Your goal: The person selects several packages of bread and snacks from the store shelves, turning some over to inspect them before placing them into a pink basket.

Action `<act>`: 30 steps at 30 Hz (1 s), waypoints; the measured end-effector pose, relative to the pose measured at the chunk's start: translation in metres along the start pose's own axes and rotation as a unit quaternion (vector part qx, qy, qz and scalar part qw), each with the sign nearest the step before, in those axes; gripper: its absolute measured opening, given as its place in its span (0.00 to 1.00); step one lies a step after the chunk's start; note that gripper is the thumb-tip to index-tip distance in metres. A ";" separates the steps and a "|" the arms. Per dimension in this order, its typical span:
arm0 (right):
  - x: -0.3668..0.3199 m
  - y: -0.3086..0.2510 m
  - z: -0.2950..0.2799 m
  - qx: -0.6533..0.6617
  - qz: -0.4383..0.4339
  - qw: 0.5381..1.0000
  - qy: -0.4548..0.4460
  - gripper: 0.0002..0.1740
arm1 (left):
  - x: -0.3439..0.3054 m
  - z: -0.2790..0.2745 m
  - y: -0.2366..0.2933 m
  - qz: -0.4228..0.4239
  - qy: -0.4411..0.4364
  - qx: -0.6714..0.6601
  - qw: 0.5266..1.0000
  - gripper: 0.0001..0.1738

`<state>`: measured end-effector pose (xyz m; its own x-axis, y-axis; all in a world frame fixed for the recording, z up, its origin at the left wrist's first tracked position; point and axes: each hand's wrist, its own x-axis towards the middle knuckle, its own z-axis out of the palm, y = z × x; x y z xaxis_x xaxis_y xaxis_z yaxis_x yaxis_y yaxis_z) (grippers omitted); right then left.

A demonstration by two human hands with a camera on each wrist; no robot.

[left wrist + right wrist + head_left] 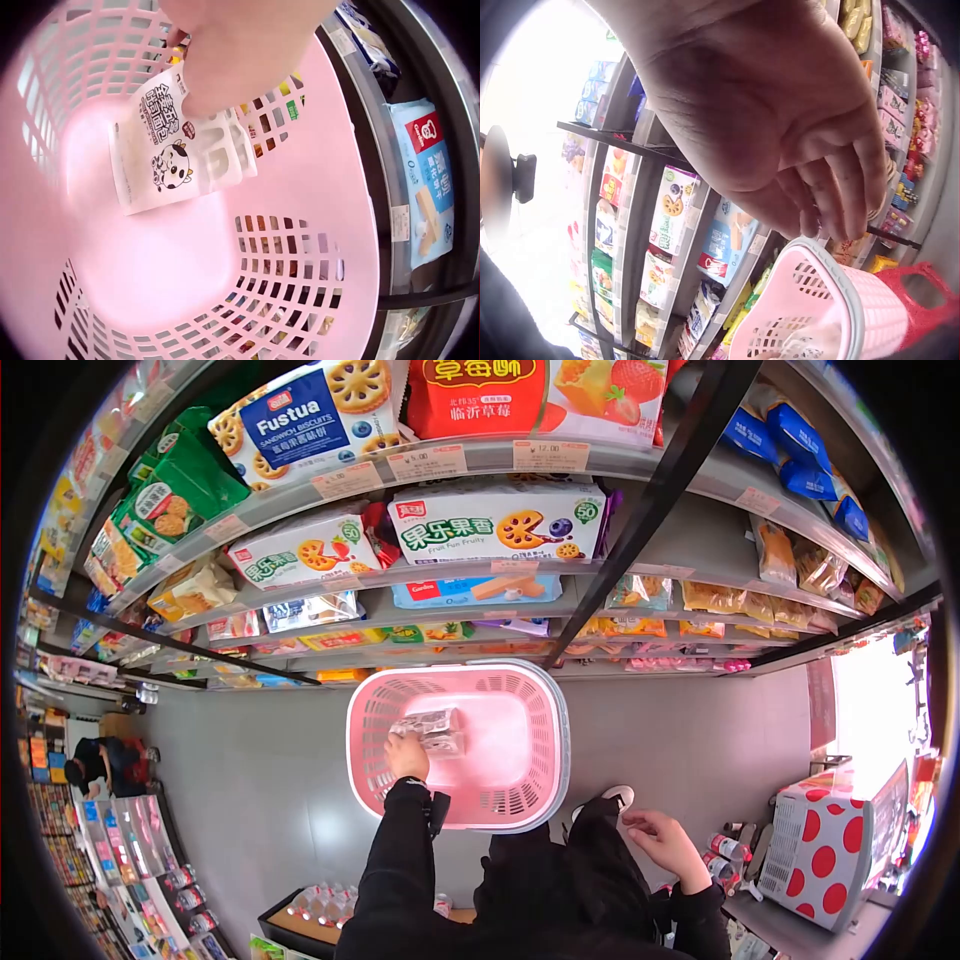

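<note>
Inside a pink plastic basket with slotted sides, my left hand grips a white snack bag by its top end. The bag shows dark lettering and a cartoon cow, with a paler see-through part at one side. In the left wrist view the left hand covers the bag's upper corner, and most fingertips are hidden behind it. My right hand hangs beside my leg, away from the basket. Seen from the right wrist, this hand has loosely bent fingers and an empty palm.
Shelves ahead hold biscuit boxes, a blue wafer pack and bagged snacks. A red polka-dot box stands at the right, near bottles. Another person is at the far left. Something red with handle-like openings lies behind the basket.
</note>
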<state>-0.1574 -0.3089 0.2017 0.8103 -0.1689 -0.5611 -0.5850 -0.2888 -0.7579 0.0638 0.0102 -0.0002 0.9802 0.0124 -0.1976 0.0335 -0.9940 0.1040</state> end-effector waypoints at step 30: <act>-0.005 -0.041 -0.103 0.006 -0.396 0.903 0.167 0.17 | -0.135 -0.262 0.213 0.333 -0.255 -0.577 0.701 0.04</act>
<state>-0.1335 -0.3929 0.2700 0.9386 -0.1885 0.2891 0.1848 -0.4330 -0.8823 -0.0102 -0.1745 0.3038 0.6662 -0.7454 -0.0239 0.0264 -0.0085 0.9996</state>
